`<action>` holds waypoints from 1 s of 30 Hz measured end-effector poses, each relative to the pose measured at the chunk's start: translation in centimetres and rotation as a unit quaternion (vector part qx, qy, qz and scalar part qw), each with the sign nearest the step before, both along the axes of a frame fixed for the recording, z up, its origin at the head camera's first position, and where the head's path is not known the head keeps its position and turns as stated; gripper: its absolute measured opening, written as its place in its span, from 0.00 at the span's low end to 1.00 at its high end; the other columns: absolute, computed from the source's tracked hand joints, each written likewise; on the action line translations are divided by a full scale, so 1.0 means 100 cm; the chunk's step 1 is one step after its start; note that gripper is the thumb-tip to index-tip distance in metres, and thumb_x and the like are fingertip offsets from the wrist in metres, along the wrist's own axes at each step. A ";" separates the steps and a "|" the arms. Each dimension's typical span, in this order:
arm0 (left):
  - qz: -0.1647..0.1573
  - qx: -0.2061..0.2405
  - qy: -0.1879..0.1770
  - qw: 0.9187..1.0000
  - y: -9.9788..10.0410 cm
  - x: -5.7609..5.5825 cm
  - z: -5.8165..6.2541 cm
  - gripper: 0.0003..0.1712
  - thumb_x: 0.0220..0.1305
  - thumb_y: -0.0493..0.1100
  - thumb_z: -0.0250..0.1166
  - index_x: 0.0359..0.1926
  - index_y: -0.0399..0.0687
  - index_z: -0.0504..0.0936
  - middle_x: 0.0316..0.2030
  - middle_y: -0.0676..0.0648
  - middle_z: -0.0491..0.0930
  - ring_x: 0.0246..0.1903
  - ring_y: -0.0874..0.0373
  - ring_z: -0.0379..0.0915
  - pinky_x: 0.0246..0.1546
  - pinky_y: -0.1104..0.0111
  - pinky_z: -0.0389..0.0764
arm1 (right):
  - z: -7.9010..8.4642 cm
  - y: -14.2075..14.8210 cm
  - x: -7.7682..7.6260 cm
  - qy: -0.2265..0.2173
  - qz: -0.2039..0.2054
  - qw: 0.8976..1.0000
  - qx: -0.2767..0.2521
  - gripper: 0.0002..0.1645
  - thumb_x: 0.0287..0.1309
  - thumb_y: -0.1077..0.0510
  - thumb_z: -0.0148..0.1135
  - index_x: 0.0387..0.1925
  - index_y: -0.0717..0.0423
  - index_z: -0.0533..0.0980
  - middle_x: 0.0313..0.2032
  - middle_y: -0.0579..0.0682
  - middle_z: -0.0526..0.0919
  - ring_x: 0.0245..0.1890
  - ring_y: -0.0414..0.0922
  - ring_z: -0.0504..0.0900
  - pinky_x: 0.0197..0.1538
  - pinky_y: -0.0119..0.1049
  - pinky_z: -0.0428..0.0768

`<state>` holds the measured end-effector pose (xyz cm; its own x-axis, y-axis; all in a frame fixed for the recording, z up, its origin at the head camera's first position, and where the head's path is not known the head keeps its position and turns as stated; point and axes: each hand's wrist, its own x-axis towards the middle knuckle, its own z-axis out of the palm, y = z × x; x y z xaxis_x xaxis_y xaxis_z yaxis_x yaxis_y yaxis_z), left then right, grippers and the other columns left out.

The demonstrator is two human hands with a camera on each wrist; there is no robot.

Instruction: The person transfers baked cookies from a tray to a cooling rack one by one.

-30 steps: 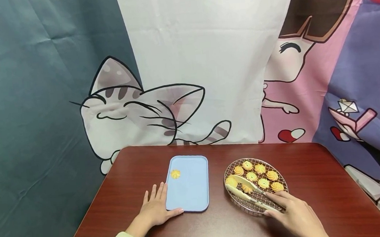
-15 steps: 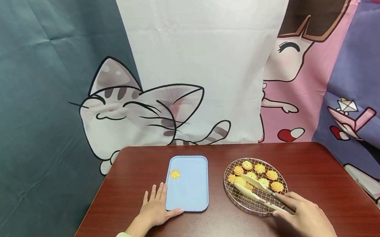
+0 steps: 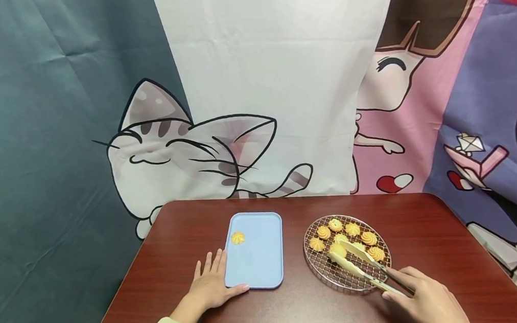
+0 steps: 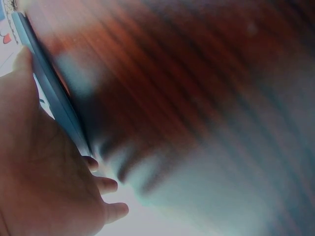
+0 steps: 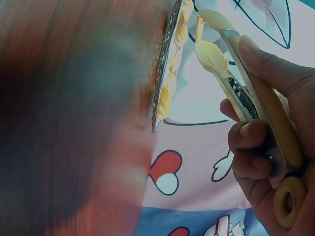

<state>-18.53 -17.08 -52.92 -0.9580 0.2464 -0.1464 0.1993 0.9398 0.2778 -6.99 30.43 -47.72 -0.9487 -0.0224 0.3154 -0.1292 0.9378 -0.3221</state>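
My right hand [image 3: 429, 298] holds a pair of tongs [image 3: 371, 276], fingers curled round the handles. A yellow piped cookie [image 3: 337, 250] sits between the tong tips, over the round wire rack [image 3: 311, 267]. In the right wrist view the tongs [image 5: 268, 105] appear raised off the rack. Several swirl cookies [image 3: 369, 238] lie on the rack, some partly covered by the tongs. My left hand [image 3: 210, 287] rests with spread fingers against the left edge of a light blue tray [image 3: 260, 264]. One cookie [image 3: 237, 237] lies at the tray's upper left.
Both tray and rack stand on a dark red-brown wooden table [image 3: 295, 312]. The rack is to the right of the tray, with a strip of tabletop between them. Behind the table hangs a cartoon-printed curtain [image 3: 279, 77].
My right hand has moved right and slightly toward me. The tongs carry the cookie from the rack's left side toward its middle, uncovering another cookie there. My left hand stays put.
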 end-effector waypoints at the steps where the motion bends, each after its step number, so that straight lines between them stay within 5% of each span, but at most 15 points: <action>1: 0.000 0.001 0.000 1.000 0.000 0.000 0.000 0.72 0.52 0.87 0.53 0.81 0.41 0.46 0.80 0.39 0.47 0.78 0.37 0.38 0.74 0.38 0.39 | 0.001 0.001 0.001 -0.011 -0.004 1.000 -0.001 0.32 0.43 0.42 0.81 0.52 0.47 0.86 0.38 0.37 0.81 0.32 0.45 0.83 0.30 0.45 0.78; 10: -0.001 0.002 0.004 1.000 0.000 -0.001 -0.001 0.72 0.52 0.86 0.54 0.81 0.41 0.46 0.80 0.39 0.47 0.78 0.36 0.38 0.74 0.38 0.39 | -0.002 0.010 0.004 -0.036 -0.021 0.999 0.003 0.32 0.44 0.41 0.81 0.51 0.48 0.86 0.38 0.40 0.81 0.32 0.44 0.81 0.30 0.46 0.77; 20: -0.002 0.007 0.005 1.000 0.000 -0.001 -0.001 0.71 0.52 0.86 0.55 0.81 0.41 0.47 0.79 0.39 0.48 0.78 0.36 0.39 0.74 0.38 0.39 | -0.010 0.016 0.010 -0.007 -0.023 1.000 0.008 0.32 0.40 0.41 0.82 0.49 0.48 0.87 0.36 0.39 0.82 0.29 0.38 0.80 0.28 0.43 0.76; 30: -0.003 0.002 0.006 1.000 -0.001 -0.001 -0.002 0.72 0.52 0.86 0.54 0.80 0.41 0.47 0.79 0.39 0.48 0.78 0.36 0.39 0.74 0.38 0.40 | -0.006 0.021 0.014 -0.085 -0.042 0.995 0.008 0.35 0.45 0.34 0.78 0.53 0.47 0.86 0.40 0.41 0.82 0.34 0.43 0.82 0.31 0.44 0.77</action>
